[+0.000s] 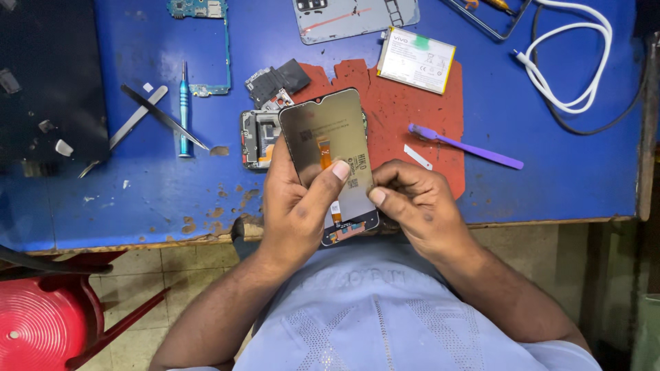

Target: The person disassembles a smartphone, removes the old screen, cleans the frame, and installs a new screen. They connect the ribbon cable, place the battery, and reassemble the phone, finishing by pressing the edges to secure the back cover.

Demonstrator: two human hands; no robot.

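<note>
Nearest to me is the pale blue shirt front (385, 316), and just above it my two hands meet over the table's near edge. Between them I hold a phone display panel (330, 137) back side up, tilted so its metallic back and orange flex ribbon face me. My left hand (295, 206) wraps the panel's left edge from beneath, thumb laid across the back by the ribbon, which steadies it; my right hand (419, 206) pinches the lower right edge, fingers curled tight, thumb pressing the rim. Held that way, I judge the panel stays clear of the clutter below. Just behind it a phone frame with exposed parts (258, 137) lies partly on a worn red mat (405, 117). On the mat rests a white battery (416, 60); a purple pry tool (467, 148) lies across its right edge. Left of these sit a teal screwdriver (183, 110) and tweezers (161, 113), within easy reach. A white cable (570, 62) coils at far right. All this sits on a scuffed blue table (550, 172), with tiled floor (185, 268) and a red stool (48, 323) beneath.
</note>
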